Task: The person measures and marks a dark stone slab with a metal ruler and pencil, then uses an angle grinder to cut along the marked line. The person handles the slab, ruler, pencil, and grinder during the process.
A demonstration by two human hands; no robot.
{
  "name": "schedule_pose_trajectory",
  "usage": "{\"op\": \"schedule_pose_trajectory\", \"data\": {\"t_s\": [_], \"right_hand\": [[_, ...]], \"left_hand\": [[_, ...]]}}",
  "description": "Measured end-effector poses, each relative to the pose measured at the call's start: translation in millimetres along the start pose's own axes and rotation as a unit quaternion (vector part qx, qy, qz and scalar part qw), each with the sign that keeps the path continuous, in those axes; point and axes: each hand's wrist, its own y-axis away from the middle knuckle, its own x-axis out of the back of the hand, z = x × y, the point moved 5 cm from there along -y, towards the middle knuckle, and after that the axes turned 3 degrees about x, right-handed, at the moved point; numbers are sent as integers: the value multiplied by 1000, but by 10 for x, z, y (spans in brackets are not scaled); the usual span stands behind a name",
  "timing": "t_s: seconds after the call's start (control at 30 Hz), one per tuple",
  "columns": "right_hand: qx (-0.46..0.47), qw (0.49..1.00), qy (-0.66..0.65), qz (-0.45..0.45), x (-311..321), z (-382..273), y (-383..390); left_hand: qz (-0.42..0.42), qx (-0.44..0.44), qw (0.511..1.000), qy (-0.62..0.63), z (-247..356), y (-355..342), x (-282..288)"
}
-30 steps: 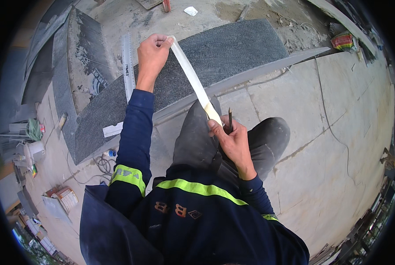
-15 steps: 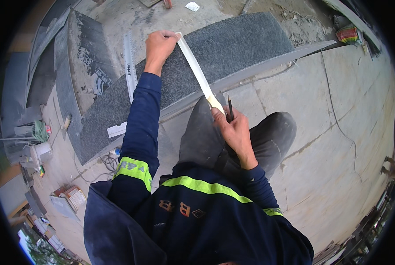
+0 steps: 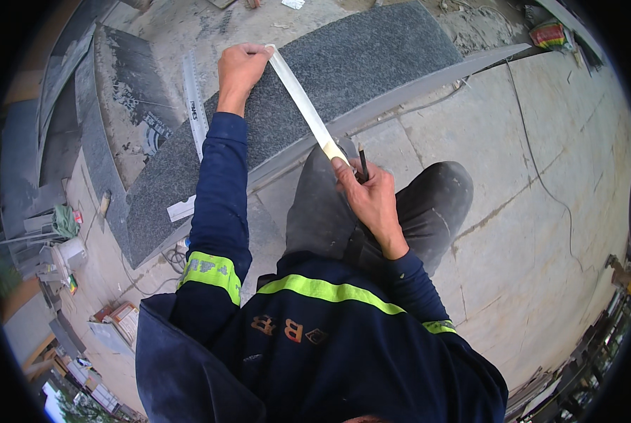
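A pale measuring tape (image 3: 299, 100) is stretched slantwise across a dark grey speckled stone slab (image 3: 372, 63). My left hand (image 3: 242, 76) pinches its far end, over the slab near the far edge. Close to my knees, my right hand (image 3: 372, 201) grips the near end, where the strip turns yellowish; whether a case sits in the palm is hidden. A dark pencil (image 3: 362, 162) sticks up between the fingers of that same hand. Beside my left forearm lies a metal ruler (image 3: 195, 106). A short whitish ruler piece (image 3: 181, 209) shows below it; my sleeve hides whether they join.
Other stone slabs (image 3: 111, 134) lean at the left. A thin cable (image 3: 534, 158) runs over the concrete floor at the right. Near the top right is a red, yellow and green bag (image 3: 549, 34). A white bucket (image 3: 70, 252) stands among clutter at the left.
Both hands and the tape appear slightly farther left and up in the picture, as does the slab. The grips look the same.
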Motion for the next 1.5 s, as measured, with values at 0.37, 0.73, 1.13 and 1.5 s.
{"op": "schedule_pose_trajectory", "data": {"t_s": [0.37, 0.73, 1.13, 1.5], "right_hand": [[26, 998, 34, 41, -18, -33, 47], [36, 998, 21, 53, 16, -78, 63], [35, 998, 33, 46, 20, -16, 29], [9, 999, 34, 29, 31, -42, 32]], "left_hand": [[-11, 8, 1000, 24, 16, 12, 14], [-12, 33, 998, 43, -9, -14, -9], [-21, 48, 994, 99, 67, 64, 68], [4, 26, 999, 26, -5, 13, 28]]}}
